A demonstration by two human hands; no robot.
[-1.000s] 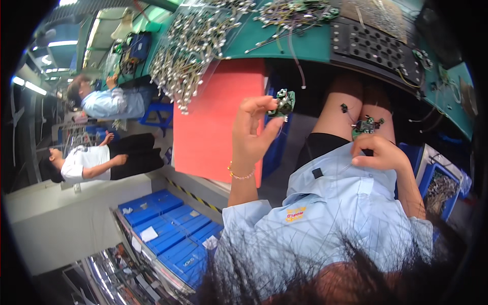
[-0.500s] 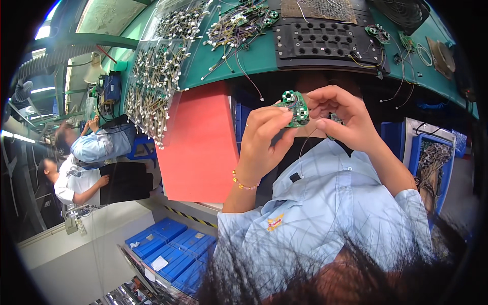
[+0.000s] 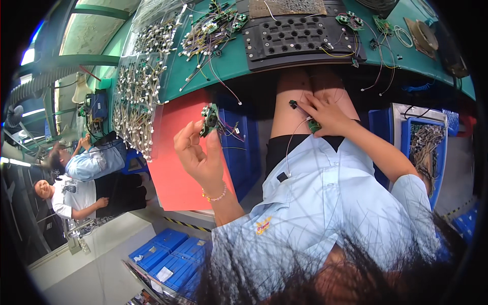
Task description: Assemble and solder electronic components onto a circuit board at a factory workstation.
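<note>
My left hand [image 3: 201, 152] is raised at the left, pinching a small green circuit board [image 3: 210, 121] by its edge. The board stands nearly on edge, with thin wires hanging off its right side. Over my lap, my right hand [image 3: 330, 118] has its fingers spread and reaches down around another green circuit board [image 3: 314, 125], which it partly covers. A small black connector [image 3: 293, 104] lies by those fingertips. A thin wire runs down from there to a black plug [image 3: 282, 177] on my shirt.
A green workbench [image 3: 229, 66] bears a black fixture block [image 3: 290, 38], a heap of wired boards [image 3: 213, 30] and a clear sheet crowded with wired parts [image 3: 142, 76]. A red panel [image 3: 178, 152] and blue bins [image 3: 236, 152] are at the left. Two people sit farther left.
My left hand has moved left with the circuit board, away from my right hand. My right hand has dropped to the board on my lap. The view has shifted slightly.
</note>
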